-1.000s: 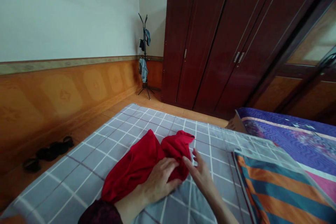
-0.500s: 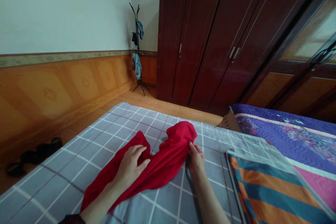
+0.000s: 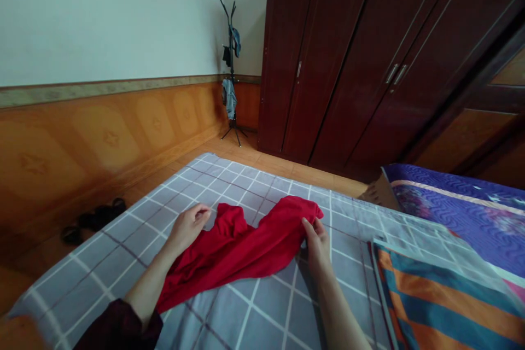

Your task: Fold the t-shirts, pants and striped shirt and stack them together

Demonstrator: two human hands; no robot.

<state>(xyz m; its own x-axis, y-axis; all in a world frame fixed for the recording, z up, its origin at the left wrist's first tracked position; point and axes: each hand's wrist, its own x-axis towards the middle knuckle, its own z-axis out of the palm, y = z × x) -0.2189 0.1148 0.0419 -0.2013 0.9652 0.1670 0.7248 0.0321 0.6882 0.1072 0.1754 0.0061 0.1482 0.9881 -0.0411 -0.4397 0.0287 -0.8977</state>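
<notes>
A red cloth (image 3: 246, 254) is lying crumpled and stretched out on a bed with a grey checked sheet (image 3: 266, 317), in the near middle part of it. The cloth is running slantwise, its narrow lower end showing beside the left forearm and its broad upper end reaching the right hand.

The right hand (image 3: 316, 240) is nearly closing, its thumb and fingertips pinching the cloth at the edge of that upper end. The left hand (image 3: 191, 227) is curling its fingers inward at the left edge of the cloth, beside a short bunched part that is sticking up from it; whether these fingers are gripping any fabric cannot be told. A dark sleeve (image 3: 123, 325) is covering the left forearm near the elbow; the right forearm is showing bare.

To the right, an orange and blue striped cloth (image 3: 455, 295) is lying flat on the same bed, well apart from the red one. Beyond it, a purple patterned cover (image 3: 467, 202) is spreading out. Dark shoes (image 3: 96, 219) are resting on the floor at left. A black coat rack (image 3: 232, 68) is standing in the corner, bearing blue clothing, next to a dark red wardrobe (image 3: 328, 65) whose doors are standing closed.
</notes>
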